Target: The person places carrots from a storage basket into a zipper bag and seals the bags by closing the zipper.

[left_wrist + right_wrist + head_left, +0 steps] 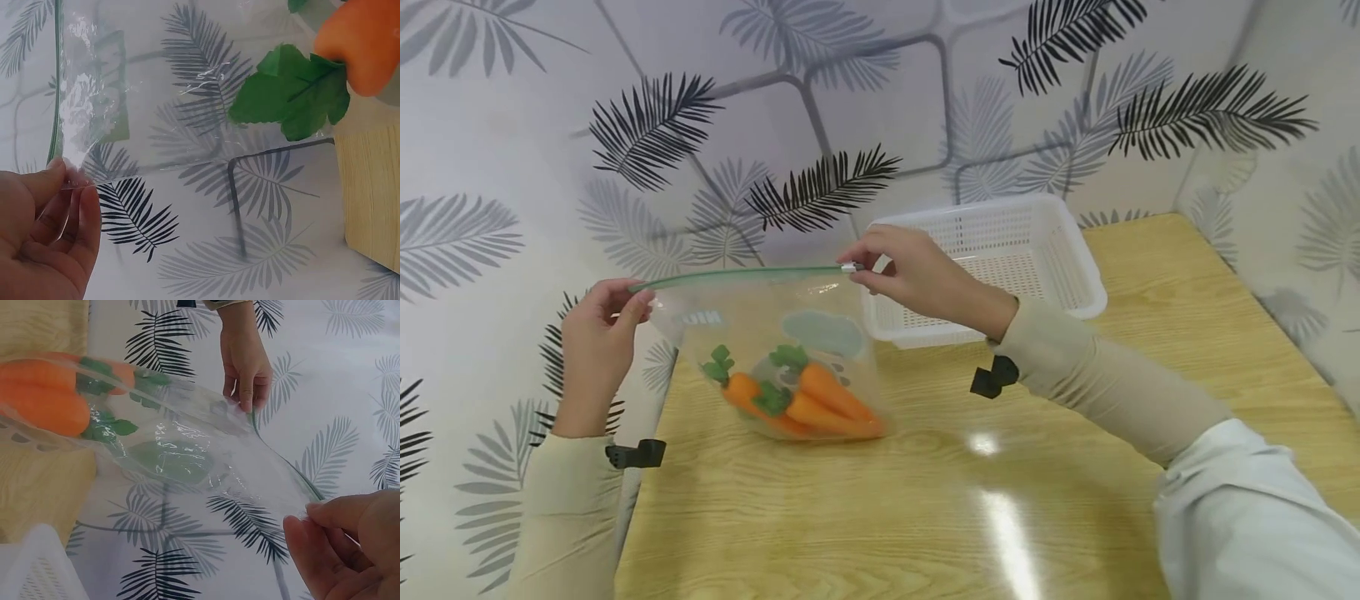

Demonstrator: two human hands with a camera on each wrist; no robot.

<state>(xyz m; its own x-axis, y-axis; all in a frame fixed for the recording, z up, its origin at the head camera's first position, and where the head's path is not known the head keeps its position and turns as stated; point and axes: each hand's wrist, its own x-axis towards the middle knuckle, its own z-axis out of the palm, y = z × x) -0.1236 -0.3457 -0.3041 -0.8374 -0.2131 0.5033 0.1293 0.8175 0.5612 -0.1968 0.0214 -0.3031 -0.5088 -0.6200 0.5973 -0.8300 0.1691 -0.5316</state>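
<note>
A clear zip bag [760, 325] with a green closure strip hangs between both hands, its bottom at the wooden tabletop. Several orange carrots [831, 396] with green leafy tops lie in the bottom of it. My left hand [598, 346] pinches the bag's upper left corner between thumb and fingers. At the upper right end, my right hand [917, 275] pinches the strip by a small white slider [852, 267]. In the left wrist view, one carrot [362, 47] shows through the film. The right wrist view has both hands at opposite ends of the green strip [284, 459].
Behind my right hand stands a white plastic basket [1067, 258] with slotted walls, at the back of the wooden table [925, 517]. A leaf-patterned covering [880, 100] rises directly behind the table. Black wrist straps with small mounts [996, 375] sit on both sleeves.
</note>
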